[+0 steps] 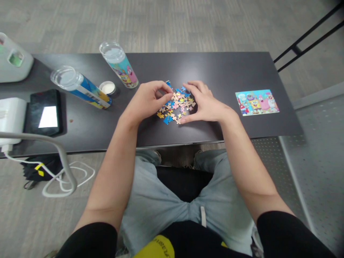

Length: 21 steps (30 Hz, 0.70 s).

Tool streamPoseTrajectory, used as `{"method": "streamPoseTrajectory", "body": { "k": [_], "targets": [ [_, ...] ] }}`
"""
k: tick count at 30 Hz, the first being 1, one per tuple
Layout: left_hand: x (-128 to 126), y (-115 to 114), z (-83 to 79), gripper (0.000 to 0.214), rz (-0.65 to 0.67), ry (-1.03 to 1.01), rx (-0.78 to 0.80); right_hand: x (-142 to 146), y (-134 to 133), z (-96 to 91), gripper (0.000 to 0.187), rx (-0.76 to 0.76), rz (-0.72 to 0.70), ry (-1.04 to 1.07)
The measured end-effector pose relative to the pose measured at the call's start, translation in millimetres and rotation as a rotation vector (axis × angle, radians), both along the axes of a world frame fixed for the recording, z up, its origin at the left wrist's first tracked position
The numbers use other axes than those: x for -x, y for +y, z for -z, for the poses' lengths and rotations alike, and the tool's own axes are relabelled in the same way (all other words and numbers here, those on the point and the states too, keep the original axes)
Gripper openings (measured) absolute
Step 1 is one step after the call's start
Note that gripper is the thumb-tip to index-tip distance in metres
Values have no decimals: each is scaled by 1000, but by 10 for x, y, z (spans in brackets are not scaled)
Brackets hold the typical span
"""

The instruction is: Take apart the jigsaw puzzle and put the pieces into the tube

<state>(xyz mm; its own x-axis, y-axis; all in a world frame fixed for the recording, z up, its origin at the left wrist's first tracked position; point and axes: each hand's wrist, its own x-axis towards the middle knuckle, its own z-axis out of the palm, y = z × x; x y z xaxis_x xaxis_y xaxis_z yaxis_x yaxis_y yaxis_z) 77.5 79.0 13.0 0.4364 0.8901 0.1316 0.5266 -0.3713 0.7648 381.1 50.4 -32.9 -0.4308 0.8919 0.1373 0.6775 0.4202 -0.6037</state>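
A loose pile of small jigsaw puzzle pieces (176,106), blue, yellow, pink and tan, lies on the dark table between my hands. On its left side, my left hand (153,96) has its thumb and index fingertips drawn together over the pieces. Whether a piece is between those tips is hidden. My right hand (202,100) curves around the right side of the pile, fingers and thumb spread wide, its tips touching or close to the outer pieces. A cartoon picture card (257,103) lies flat to the right of my right hand.
Left of the pile stand a clear-topped cartoon canister (120,66) and a blue-labelled one (83,87), with a white-topped round lid (108,88) between them. A black tablet-like device (44,113), a white charger (12,120) and a pale container (14,61) occupy the left end.
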Motion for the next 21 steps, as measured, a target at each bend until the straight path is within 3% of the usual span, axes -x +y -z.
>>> {"method": "streamPoseTrajectory", "body": {
  "k": [2, 5, 9, 13, 21],
  "targets": [
    [46, 14, -8, 33, 0, 20, -23, 123, 9, 107, 172, 20, -5, -43],
    [110, 80, 24, 41, -25, 39, -114, 318, 31, 224, 181, 3, -14, -78],
    [107, 194, 172, 55, -45, 107, -182, 466, 86, 253, 158, -64, 13, -83],
    [-2, 245, 296, 48, -29, 173, -145, 497, 158, 223, 132, -93, 48, -67],
    [-317, 423, 446, 24, -220, 142, -189, 521, 142, 213, 143, -115, 79, -18]
  ]
}}
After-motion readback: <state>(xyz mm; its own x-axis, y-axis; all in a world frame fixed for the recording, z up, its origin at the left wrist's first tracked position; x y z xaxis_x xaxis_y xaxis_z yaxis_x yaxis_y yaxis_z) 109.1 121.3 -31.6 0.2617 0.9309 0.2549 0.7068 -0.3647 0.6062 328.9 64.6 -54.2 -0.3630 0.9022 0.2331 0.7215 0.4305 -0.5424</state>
